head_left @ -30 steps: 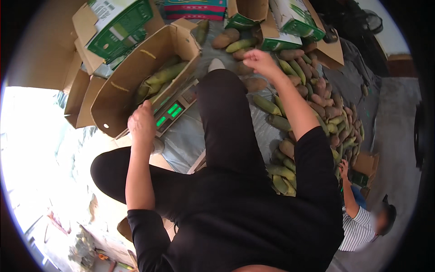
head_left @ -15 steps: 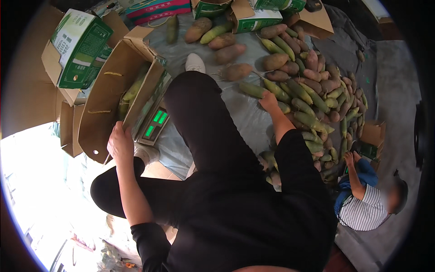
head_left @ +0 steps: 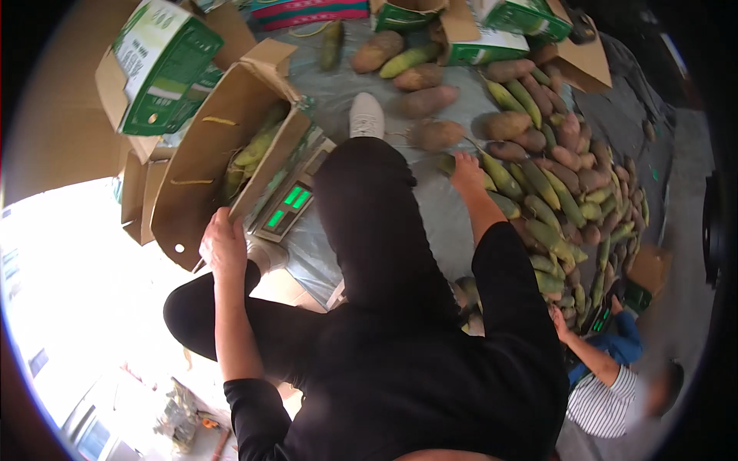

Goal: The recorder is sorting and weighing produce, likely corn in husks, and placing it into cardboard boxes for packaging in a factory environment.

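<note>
My left hand is closed on the near edge of an opened cardboard box. Several green radishes lie inside, partly hidden by the box wall. The box rests at a digital scale with a lit green display. Over at the left edge of the vegetable pile, my right hand has its fingers wrapped round a long green radish, mostly covered by the hand. Beside it lie more green radishes and a thick reddish-brown root.
A large mixed pile of green and reddish-brown roots spreads to the right. Green-and-white cartons stand at the left, with further cartons at the back. My white shoe is on the grey sheet. A co-worker sits at the lower right.
The view has shifted, so the box and pile appear farther right. My right hand has moved along the radish, less of which shows. My left hand stays on the box edge.
</note>
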